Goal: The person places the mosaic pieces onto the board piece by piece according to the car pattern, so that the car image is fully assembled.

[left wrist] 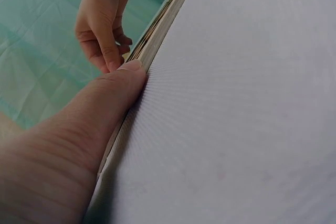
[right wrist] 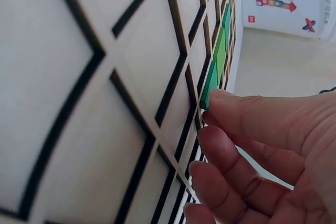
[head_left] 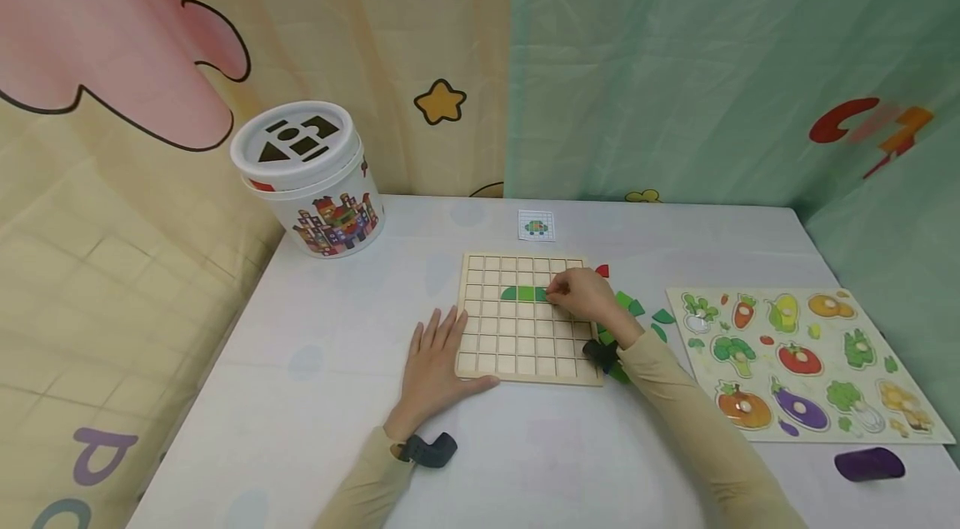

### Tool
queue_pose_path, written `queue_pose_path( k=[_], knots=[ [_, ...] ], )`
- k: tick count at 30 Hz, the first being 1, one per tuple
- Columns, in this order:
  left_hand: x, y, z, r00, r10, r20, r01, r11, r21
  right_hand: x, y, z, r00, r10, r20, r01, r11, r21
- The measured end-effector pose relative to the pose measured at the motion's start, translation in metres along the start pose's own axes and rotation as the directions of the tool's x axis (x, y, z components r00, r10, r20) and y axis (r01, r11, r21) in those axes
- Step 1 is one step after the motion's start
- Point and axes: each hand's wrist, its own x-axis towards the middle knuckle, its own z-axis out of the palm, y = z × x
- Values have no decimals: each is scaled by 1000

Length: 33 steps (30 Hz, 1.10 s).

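green flat tile (right wrist: 211, 80) pinched in right hand (head_left: 587, 296) fingers, going into third slot of the green row on the wooden grid board (head_left: 480, 346). left hand (head_left: 435, 358) flat, bracing board's left edge. next: seat it flush, release.

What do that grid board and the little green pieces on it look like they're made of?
The grid board looks like pale unfinished wood: light tan and matte, with dark, possibly laser-burnt lines between the squares and layered edges like plywood. The green pieces seem to be painted wood or plastic, smooth and evenly coloured; which one is unclear. The right hand touches one.
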Motion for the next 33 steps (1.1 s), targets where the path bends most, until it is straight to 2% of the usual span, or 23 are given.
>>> queue_pose_path(
  k=[5,10,22,25,29,33],
  knots=[
    [0,1,-1,1000,-3,12,3,1000,8,-7,4,-1,999,-46,29,45,998,41],
    [1,0,0,1000,-1,11,1,1000,5,-19,11,-6,996,-82,-38,85,994,71],
    [2,0,0,1000,-6,12,6,1000,8,-53,41,-50,970,-3,-243,23,997,79],
    [2,0,0,1000,-7,13,7,1000,7,-60,49,-56,961,45,-272,-28,998,63],
    [2,0,0,1000,-8,14,8,1000,5,-67,56,-58,961,94,-261,-81,995,57],
    [2,0,0,1000,-6,11,6,1000,9,-69,57,-55,979,100,-177,-90,994,66]
  ],
)
